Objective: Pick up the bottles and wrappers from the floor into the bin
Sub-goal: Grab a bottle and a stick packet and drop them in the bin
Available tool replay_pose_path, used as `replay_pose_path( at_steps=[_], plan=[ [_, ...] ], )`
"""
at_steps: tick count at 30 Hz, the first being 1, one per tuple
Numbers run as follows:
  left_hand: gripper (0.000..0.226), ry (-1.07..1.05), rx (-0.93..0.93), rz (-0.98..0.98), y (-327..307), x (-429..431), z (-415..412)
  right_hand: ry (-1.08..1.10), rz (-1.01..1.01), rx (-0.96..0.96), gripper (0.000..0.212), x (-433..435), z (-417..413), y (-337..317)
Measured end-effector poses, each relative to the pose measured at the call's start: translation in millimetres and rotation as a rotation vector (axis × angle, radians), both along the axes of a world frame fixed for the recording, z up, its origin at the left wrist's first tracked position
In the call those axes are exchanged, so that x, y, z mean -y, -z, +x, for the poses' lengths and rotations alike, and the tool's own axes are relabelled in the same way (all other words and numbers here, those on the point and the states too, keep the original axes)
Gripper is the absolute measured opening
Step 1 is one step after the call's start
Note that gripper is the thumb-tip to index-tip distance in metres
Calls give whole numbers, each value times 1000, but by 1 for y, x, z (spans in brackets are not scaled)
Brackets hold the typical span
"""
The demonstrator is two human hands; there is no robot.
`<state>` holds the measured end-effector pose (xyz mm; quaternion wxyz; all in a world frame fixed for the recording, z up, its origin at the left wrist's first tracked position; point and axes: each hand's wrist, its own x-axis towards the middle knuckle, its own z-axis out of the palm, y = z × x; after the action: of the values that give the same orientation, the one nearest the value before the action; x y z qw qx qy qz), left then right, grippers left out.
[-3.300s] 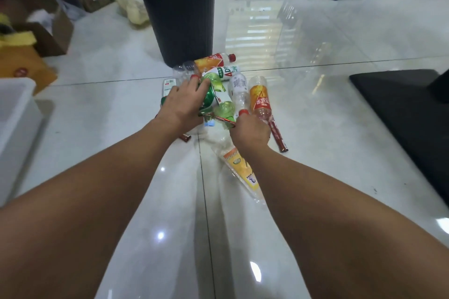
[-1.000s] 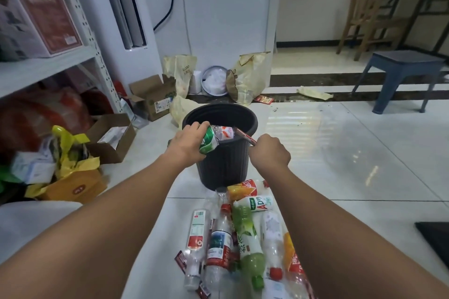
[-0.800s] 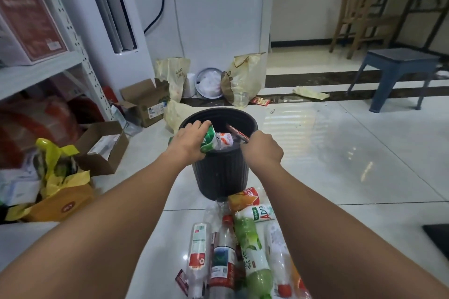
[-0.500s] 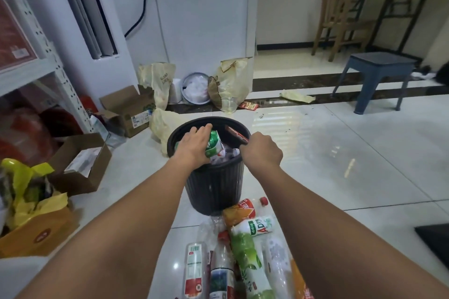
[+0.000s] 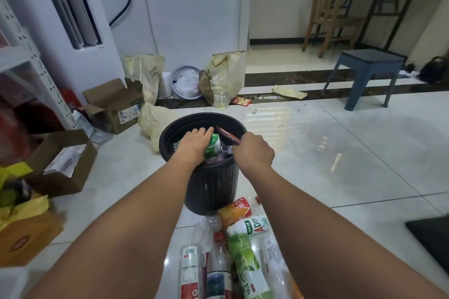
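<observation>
The left hand (image 5: 195,145), gripping the green bottle (image 5: 213,147), has sunk into the black bin (image 5: 211,187); the right hand (image 5: 254,153) still pinches the red wrapper (image 5: 228,136) above its rim. Other bottles (image 5: 243,252) lie on the floor (image 5: 340,153).

Left hand (image 5: 194,144) grips green bottle (image 5: 213,147), right hand (image 5: 254,153) red wrapper (image 5: 227,135), above bin (image 5: 211,189).

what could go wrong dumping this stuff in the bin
The bin looks fairly full, so the green bottle in the left hand might roll out. The right hand holds the red wrapper near the rim; it could flutter outside. The bottles at the bin's base could trip a foot.
</observation>
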<state>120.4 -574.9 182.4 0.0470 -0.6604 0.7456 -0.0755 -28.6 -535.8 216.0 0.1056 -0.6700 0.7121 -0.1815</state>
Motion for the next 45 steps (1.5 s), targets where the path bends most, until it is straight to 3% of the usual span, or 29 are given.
replay_pose_path(
  at_steps=[7, 12, 19, 24, 33, 45],
  plan=[
    [88, -18, -46, -46, 4, -1, 11, 0, -3, -43, 19, 9, 8, 9],
    [55, -43, -123, -103, -7, -10, 42, -40, -13, -85, 20, 15, 23, 10],
    [47, -112, -227, -118, -25, -29, 74, -121, 0, -177, 13, 23, 47, 13],
    [41, -149, -236, -111, -24, -33, 90, -225, 0, -272, 18, 26, 67, 19],
    [38, -176, -234, -139, -13, -35, 102, -303, 91, -380, 59, 36, 81, 28],
    [54, -138, -330, -124, -15, -46, 86, -379, -115, -271, 60, 15, 71, 24]
  ],
)
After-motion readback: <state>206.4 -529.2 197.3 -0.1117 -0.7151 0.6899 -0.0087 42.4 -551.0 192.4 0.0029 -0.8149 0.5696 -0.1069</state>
